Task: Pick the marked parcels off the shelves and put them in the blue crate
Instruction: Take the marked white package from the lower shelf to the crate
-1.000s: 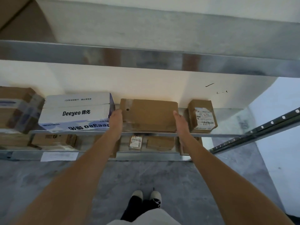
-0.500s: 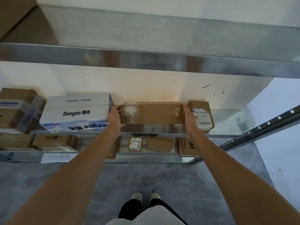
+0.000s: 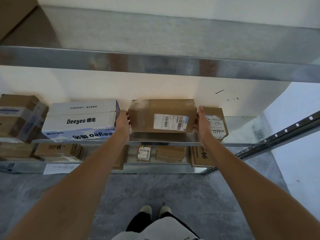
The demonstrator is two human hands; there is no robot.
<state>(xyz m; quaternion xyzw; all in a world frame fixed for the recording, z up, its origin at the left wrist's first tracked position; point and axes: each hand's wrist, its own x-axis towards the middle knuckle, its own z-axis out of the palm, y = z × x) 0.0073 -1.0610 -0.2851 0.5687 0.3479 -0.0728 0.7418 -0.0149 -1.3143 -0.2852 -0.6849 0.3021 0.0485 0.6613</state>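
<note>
A brown rectangular cardboard parcel (image 3: pixel 161 116) with a white barcode label facing outward sits on the metal middle shelf (image 3: pixel 242 142), gripped at both ends: the left hand (image 3: pixel 123 123) and right hand (image 3: pixel 202 125) have their fingers wrapped around it. A white Deeyeo carton (image 3: pixel 79 121) lies just left, a small labelled brown box (image 3: pixel 217 123) just right.

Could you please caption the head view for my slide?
Both hands, left and right, hold a labelled brown parcel at the shelf.
</note>
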